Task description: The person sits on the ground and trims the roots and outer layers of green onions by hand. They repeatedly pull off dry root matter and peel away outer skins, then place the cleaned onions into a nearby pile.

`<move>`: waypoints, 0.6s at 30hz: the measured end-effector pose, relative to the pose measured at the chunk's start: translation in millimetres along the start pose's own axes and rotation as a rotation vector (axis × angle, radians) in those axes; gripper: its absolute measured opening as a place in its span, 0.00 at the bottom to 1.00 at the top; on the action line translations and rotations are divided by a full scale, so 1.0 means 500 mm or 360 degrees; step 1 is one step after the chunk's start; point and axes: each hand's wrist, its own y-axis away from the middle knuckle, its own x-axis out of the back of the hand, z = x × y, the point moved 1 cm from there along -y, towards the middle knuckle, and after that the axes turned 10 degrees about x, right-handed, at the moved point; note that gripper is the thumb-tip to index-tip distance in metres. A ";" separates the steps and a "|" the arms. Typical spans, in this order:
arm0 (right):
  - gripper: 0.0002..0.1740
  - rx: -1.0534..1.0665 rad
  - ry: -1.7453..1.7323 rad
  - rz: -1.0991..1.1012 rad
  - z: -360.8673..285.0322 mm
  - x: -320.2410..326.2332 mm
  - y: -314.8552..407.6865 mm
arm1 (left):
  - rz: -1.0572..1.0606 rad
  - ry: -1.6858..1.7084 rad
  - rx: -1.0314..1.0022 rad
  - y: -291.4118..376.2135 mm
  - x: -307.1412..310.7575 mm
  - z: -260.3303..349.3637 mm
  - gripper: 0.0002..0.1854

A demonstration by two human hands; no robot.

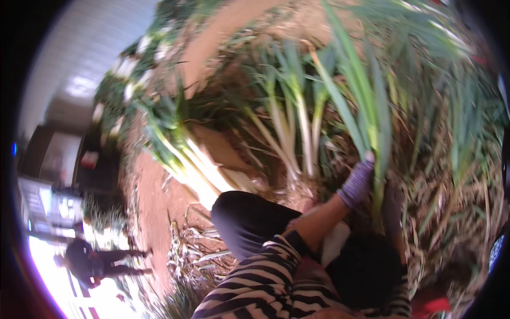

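Observation:
My left hand (pixel 358 179), in a purple knit glove with a thumb tip showing, holds an upright green leek (pixel 374 139) by its stalk. My right hand (pixel 392 203) is dark and blurred beside the lower stalk; its fingers cannot be made out. Left of my hands, several leeks (pixel 305 131) stand with their roots down on the ground. Farther left, a bundle of leeks with pale, clean shafts (pixel 199 171) lies against a brown cardboard-like piece (pixel 219 147). My dark-clothed knee is just below it.
Loose leaves and plant litter (pixel 434 199) cover the ground at right, with more leeks (pixel 462 127) there. Peeled scraps (pixel 195 251) lie on reddish soil (pixel 153 199) at left. Beyond, leek bundles (pixel 127 65) line a pale surface, and a person (pixel 87 259) stands at far left.

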 end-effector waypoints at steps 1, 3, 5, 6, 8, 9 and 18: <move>0.20 -0.0018 -0.0043 0.0093 0.034 0.017 0.001 | 0.0084 -0.0057 -0.0047 0.005 -0.003 0.015 0.40; 0.18 -0.0058 -0.0469 0.0193 0.070 0.044 -0.003 | -0.0206 0.0241 0.0031 -0.013 0.012 0.037 0.42; 0.23 -0.0437 -0.1824 0.0024 0.009 0.021 -0.006 | -0.0108 0.0284 -0.0218 -0.020 0.043 0.056 0.39; 0.23 -0.0482 -0.1924 -0.0035 -0.018 0.033 0.001 | -0.0381 0.0552 -0.0184 -0.033 0.053 0.067 0.37; 0.24 -0.0504 -0.2200 -0.0227 -0.057 0.046 -0.005 | -0.0614 0.0817 -0.0111 -0.046 0.045 0.093 0.34; 0.22 -0.0542 -0.2259 -0.0273 -0.062 0.061 0.003 | -0.0578 0.0828 -0.0059 -0.046 0.037 0.108 0.33; 0.24 -0.0649 0.0910 -0.0218 0.254 0.486 0.448 | -0.0641 0.0595 -0.0350 -0.054 0.165 0.265 0.26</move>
